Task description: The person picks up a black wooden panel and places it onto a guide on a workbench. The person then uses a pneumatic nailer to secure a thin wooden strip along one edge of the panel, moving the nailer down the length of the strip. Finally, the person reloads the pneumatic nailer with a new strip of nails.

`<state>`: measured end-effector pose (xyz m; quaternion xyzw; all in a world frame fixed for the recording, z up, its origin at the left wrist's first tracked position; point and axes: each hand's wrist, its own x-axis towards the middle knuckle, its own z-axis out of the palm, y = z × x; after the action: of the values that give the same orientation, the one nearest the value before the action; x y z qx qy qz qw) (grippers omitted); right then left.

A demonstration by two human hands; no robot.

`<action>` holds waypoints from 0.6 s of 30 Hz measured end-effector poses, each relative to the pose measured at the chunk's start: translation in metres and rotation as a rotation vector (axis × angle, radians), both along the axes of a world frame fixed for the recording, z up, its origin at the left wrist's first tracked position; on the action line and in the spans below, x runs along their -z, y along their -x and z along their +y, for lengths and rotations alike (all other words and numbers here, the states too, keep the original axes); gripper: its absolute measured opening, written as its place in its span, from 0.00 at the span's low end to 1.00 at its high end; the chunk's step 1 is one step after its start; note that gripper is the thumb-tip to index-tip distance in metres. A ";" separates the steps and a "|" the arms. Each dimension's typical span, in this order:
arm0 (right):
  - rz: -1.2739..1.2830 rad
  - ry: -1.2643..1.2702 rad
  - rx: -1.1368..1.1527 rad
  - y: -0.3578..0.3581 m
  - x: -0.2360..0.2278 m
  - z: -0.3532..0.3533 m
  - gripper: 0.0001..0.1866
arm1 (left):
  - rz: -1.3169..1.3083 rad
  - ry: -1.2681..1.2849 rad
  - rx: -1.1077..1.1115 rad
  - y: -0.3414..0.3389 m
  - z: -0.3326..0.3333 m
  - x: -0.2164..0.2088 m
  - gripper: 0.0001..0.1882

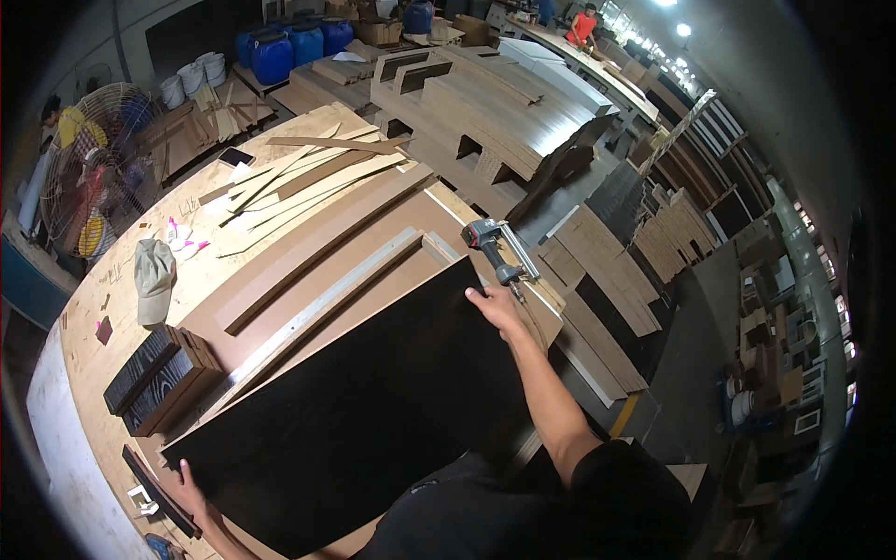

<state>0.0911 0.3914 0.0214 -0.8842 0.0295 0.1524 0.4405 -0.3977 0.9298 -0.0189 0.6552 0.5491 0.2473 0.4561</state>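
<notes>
1. Head view: a black panel (345,401) lies crosswise before the person, over the near part of the wooden table (98,341).
2. Its long axis runs slantwise from lower left to upper right, one short end toward the left hand (196,501), the other toward the nail gun (485,245); the broad dark face is turned up.
3. The left hand pinches the panel's left short end, thumb over the rim; its other fingers are mostly hidden. A dark strip (154,487) lies just beside this hand.
4. The right hand (499,310) clasps the right end near the far corner, thumb on the face, other fingers out of sight below; so the panel spans between both grips.
5. Beyond its far long edge runs a pale frame rail (313,313), roughly parallel; a dark block stack (159,381) stands near the far left corner.
6. The black shirt (523,513) hides the near right part.
</notes>
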 end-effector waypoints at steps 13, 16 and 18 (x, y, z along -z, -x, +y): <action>0.160 0.089 -0.093 0.016 0.060 0.025 0.44 | 0.250 -0.005 -0.020 0.026 -0.021 0.085 0.36; 0.183 0.108 -0.110 0.021 0.085 0.007 0.40 | 0.275 -0.003 -0.022 0.054 -0.042 0.100 0.37; 0.207 0.103 -0.121 0.033 0.098 -0.015 0.39 | 0.341 -0.167 -0.091 0.074 -0.072 0.115 0.35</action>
<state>0.0577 0.3763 -0.0767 -0.8854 0.0294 0.2675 0.3790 -0.4712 0.8582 -0.1342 0.6976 0.6252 0.1980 0.2887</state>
